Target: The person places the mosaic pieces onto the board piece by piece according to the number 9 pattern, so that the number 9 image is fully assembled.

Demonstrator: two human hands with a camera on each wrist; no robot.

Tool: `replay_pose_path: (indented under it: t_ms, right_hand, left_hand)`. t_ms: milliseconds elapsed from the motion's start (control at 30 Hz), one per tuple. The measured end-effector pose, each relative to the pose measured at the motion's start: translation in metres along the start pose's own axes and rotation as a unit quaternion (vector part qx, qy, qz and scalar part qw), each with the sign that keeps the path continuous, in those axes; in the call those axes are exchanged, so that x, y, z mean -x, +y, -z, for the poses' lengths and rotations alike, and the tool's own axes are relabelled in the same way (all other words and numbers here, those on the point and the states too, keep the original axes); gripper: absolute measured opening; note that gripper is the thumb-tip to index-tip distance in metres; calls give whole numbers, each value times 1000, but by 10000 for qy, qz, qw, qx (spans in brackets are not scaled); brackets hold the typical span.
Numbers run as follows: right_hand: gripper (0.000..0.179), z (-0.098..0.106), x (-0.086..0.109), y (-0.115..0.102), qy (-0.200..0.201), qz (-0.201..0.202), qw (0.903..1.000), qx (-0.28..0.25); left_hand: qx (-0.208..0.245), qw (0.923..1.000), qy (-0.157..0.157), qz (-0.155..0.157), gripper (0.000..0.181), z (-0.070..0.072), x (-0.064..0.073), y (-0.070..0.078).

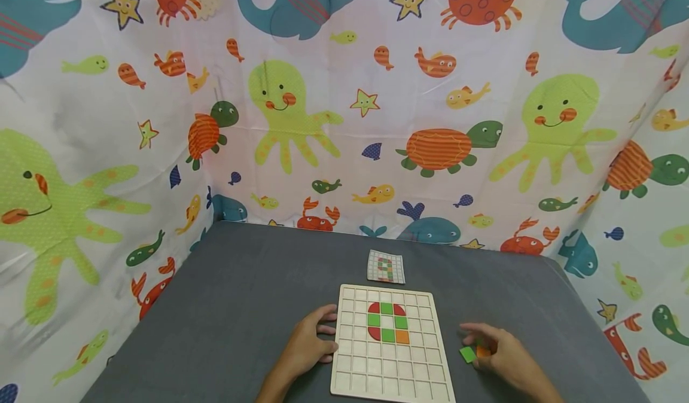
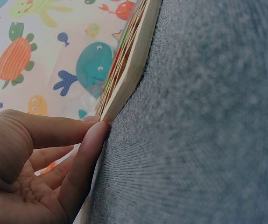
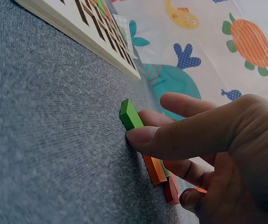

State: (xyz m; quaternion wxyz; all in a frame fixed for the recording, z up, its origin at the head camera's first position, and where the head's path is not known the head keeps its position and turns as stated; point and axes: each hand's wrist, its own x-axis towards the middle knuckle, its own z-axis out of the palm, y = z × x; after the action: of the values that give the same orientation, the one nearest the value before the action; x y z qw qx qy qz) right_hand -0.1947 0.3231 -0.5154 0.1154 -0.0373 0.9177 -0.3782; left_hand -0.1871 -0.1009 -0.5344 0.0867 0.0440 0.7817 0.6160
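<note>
My left hand (image 1: pixel 307 340) is at the left edge of a pale wooden grid board (image 1: pixel 377 364); in the left wrist view, thumb and a finger meet at its edge. Green squares, rounded red pieces and one orange square (image 1: pixel 402 336) form a ring in the grid around one bare cell (image 1: pixel 387 320). Right of the board, my right hand (image 1: pixel 506 355) hovers low over loose tiles, thumb and fingers apart. A green tile (image 1: pixel 468 354) lies at its fingertips, beside an orange tile (image 1: pixel 483 351) partly under the hand. A red tile (image 3: pixel 171 190) shows behind them in the right wrist view.
Just beyond the board lies a small pattern card (image 1: pixel 385 266) with a coloured grid printed on it. Dark grey cloth (image 1: pixel 258 283) covers the table. A sea-animal curtain (image 1: pixel 350 122) hangs at the back and both sides.
</note>
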Motion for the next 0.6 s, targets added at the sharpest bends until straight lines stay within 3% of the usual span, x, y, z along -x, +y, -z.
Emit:
replay_pose_path:
  t_ms: [600]
  right_hand:
    - [58,-7,1,-5,340,-80,9994,5]
  left_hand:
    - [28,10000,-31,-9,77,0,-1,-1]
